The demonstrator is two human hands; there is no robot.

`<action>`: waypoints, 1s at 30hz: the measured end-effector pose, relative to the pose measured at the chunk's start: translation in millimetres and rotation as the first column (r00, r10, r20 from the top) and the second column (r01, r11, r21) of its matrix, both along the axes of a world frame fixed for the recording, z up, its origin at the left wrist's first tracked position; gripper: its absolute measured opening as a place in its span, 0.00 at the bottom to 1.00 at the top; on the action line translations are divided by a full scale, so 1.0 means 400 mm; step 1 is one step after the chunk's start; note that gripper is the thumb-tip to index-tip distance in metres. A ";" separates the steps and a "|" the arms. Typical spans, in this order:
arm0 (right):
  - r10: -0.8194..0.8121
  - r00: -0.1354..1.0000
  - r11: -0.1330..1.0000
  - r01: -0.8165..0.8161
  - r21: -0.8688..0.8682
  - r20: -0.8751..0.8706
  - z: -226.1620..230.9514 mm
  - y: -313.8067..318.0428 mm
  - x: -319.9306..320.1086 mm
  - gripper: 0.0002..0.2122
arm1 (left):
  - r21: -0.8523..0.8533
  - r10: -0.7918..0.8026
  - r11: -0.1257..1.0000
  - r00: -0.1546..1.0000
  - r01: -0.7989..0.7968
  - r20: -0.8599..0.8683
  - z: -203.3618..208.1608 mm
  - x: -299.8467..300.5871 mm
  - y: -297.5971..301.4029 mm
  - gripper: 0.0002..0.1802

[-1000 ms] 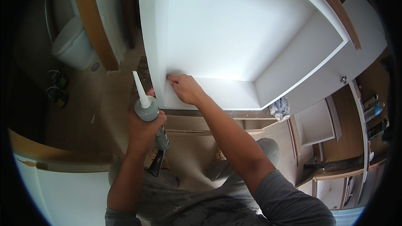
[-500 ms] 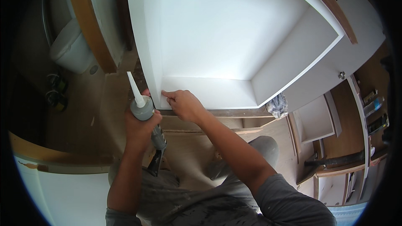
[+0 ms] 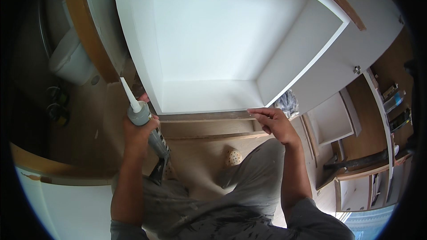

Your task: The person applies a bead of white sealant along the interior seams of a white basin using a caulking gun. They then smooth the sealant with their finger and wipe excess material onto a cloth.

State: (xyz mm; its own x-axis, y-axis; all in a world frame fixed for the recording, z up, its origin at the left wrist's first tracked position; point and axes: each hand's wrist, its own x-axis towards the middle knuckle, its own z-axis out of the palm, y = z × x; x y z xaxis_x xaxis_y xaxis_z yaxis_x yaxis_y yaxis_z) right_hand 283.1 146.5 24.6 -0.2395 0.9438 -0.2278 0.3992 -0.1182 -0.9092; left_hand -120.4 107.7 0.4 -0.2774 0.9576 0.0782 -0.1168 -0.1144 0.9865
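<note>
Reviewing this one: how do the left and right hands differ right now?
The left hand grips the caulking gun, while the right hand looks empty. The left hand is curled around it; the right hand's fingers point leftward by the white cabinet's lower front edge, contact unclear. Both hands are bare.

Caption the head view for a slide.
Left hand grips a caulking gun beside a white cabinet; the right hand is near its front edge.

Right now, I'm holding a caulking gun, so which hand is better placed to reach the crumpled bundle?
Probably the right hand: seemingly empty, nearer the bundle. The left hand grips the gun.
</note>
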 end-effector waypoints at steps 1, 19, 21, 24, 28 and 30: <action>-0.204 0.979 0.976 0.201 0.087 0.023 -0.003 0.008 0.079 0.17 | -0.012 -0.003 1.000 1.000 0.003 0.005 0.001 0.001 0.003 0.39; -0.701 0.660 0.584 0.313 0.749 0.270 -0.229 0.102 0.317 0.08 | 0.032 0.106 0.994 0.992 -0.108 0.064 -0.012 0.034 -0.053 0.44; -0.701 0.671 0.570 0.326 0.754 0.240 -0.226 0.097 0.309 0.08 | 0.058 0.082 0.995 0.995 -0.086 0.061 -0.008 0.045 -0.056 0.44; -0.705 0.673 0.554 0.324 0.767 0.224 -0.225 0.092 0.300 0.10 | 0.088 0.055 0.994 0.997 -0.060 0.051 0.000 0.052 -0.061 0.44; -0.732 0.660 0.498 0.345 0.796 0.171 -0.233 0.092 0.296 0.14 | 0.098 0.054 0.993 0.997 -0.060 0.063 0.005 0.054 -0.066 0.45; -0.767 0.618 0.477 0.374 0.795 0.170 -0.241 0.093 0.300 0.16 | 0.100 0.040 0.994 0.996 -0.048 0.081 0.001 0.055 -0.062 0.45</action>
